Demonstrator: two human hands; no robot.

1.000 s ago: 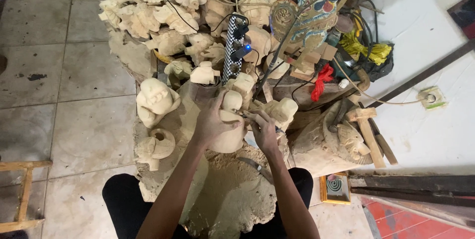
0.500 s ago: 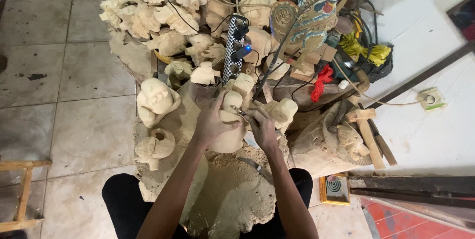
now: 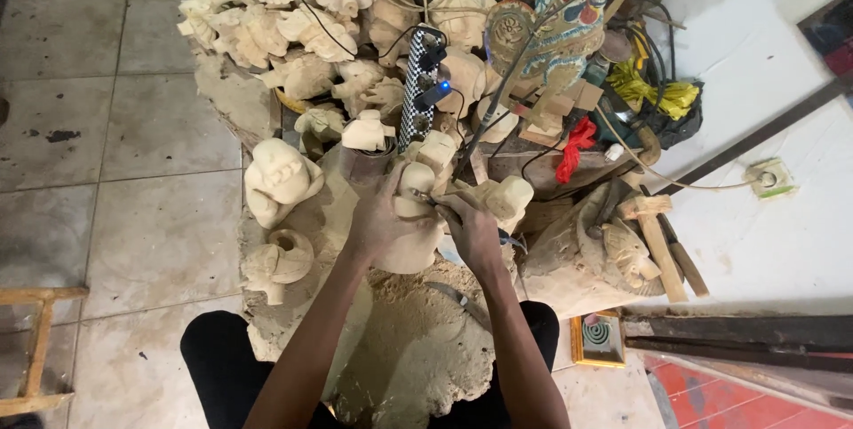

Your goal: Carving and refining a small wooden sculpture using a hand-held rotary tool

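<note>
Little moved since earlier frame: both hands stay on same carving. Left hand (image 3: 380,220) fingers wrapped round pale wooden figure (image 3: 410,232) (held above sawdust heap (image 3: 418,349)). Right hand (image 3: 473,226) fingers pinching thin carving tool (image 3: 428,200), tip against figure's top. Unfinished carvings (image 3: 281,178) beside, power strip (image 3: 418,87) beyond.

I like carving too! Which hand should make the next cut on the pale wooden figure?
Probably the right hand: it grips the thin carving tool, whose tip sits against the pale wooden figure. The left hand is wrapped around the figure, steadying it.
</note>
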